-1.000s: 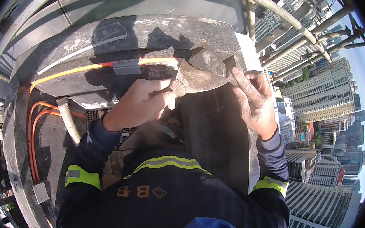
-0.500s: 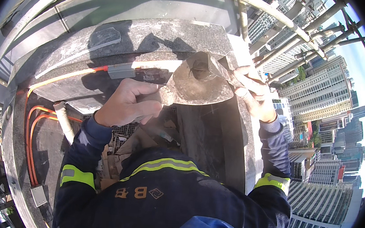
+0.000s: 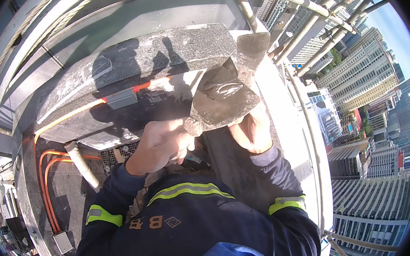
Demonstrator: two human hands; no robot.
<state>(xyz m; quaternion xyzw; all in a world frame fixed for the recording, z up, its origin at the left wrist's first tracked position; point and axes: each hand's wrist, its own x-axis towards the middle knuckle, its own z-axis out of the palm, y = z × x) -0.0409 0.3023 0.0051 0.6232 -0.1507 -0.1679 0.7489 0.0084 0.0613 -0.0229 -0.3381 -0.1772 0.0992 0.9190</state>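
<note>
Forward, left hand (image 3: pixel 163 142) curled, pinching end of dusty metal blade (image 3: pixel 224 109); right hand (image 3: pixel 254 130) partly behind, grip unclear.

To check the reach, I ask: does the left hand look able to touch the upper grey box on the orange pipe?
Probably yes: the left hand seems near the upper grey box, with nothing visible between them, but it is closed on a dusty metal tool.

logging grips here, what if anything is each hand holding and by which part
The left hand holds a dusty broad-bladed tool by its lumpy near end. The right hand is partly hidden behind it; its hold cannot be told.
</note>
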